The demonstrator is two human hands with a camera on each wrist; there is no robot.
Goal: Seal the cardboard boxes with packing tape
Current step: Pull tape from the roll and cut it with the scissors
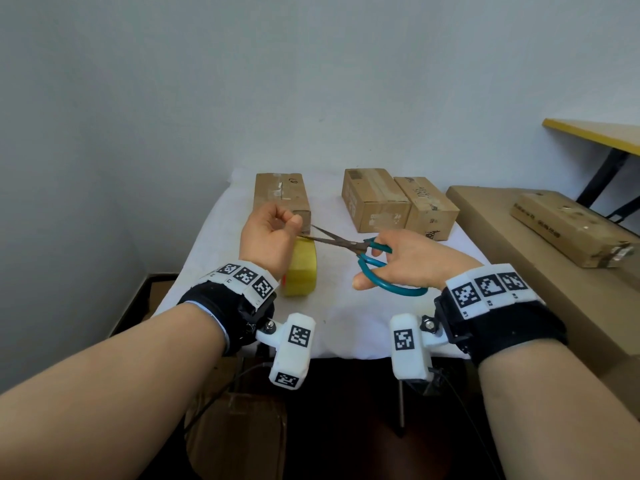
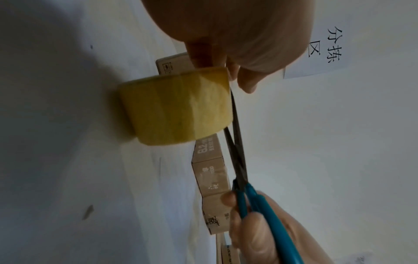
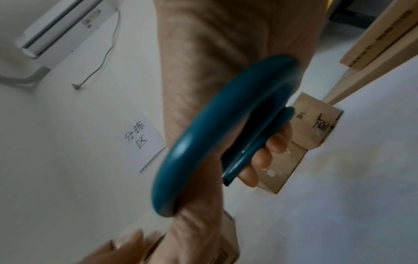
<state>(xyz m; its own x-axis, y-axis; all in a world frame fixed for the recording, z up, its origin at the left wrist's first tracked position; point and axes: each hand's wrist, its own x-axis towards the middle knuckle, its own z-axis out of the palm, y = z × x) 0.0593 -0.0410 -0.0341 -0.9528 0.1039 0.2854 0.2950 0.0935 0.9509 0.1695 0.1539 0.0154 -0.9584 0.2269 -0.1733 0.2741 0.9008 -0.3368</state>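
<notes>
Scissors applied at tape roll; three boxes beyond the fingers.

Cardboard boxes (image 1: 282,199) stand on the white table (image 1: 346,327) past both hands. Yellow tape roll (image 1: 300,271) sits under the left hand (image 1: 268,239), fingers curled, thumb pinching at the tape. Right hand (image 1: 412,263) fingers clamp the teal scissors (image 1: 367,252), blades parted beside the left thumb.

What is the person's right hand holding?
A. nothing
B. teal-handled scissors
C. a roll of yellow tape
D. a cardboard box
B: the right hand has its fingers through the teal handles of the scissors, whose open blades point toward the left hand above the yellow tape roll.
</notes>
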